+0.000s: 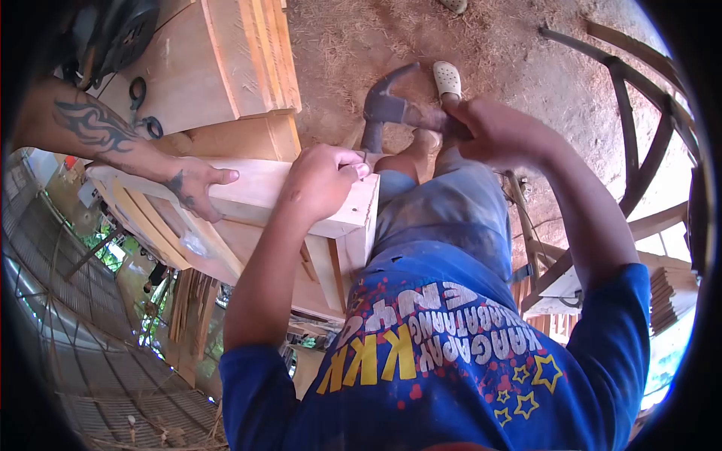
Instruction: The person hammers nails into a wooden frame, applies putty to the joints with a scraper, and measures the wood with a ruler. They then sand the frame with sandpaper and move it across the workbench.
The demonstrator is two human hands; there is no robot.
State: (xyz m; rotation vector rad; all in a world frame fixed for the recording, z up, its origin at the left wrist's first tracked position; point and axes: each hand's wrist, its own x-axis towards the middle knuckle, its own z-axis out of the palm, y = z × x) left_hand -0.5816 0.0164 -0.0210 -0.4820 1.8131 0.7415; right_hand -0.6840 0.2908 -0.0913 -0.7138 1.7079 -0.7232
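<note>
My right hand (pixel 492 131) is closed around the handle of a claw hammer (pixel 387 110). The hammer head is just beyond the end of a pale wooden frame (pixel 342 218), close to my left fingertips. My left hand (pixel 320 184) rests on the frame's top corner, thumb and fingers pinched around a small, thin, dark piece that looks like a nail (pixel 365 156). Small dark spots mark the wood beside it. Another person's hand (pixel 199 186) presses on the same frame, farther left.
Wooden panels (pixel 248 60) are stacked at the upper left, with a dark power tool (pixel 105 37) beside them. Scissors with dark handles (pixel 144 109) lie on a board. Dark curved bars (pixel 632 113) stand at the right. Shavings cover the dirt floor (pixel 353 45).
</note>
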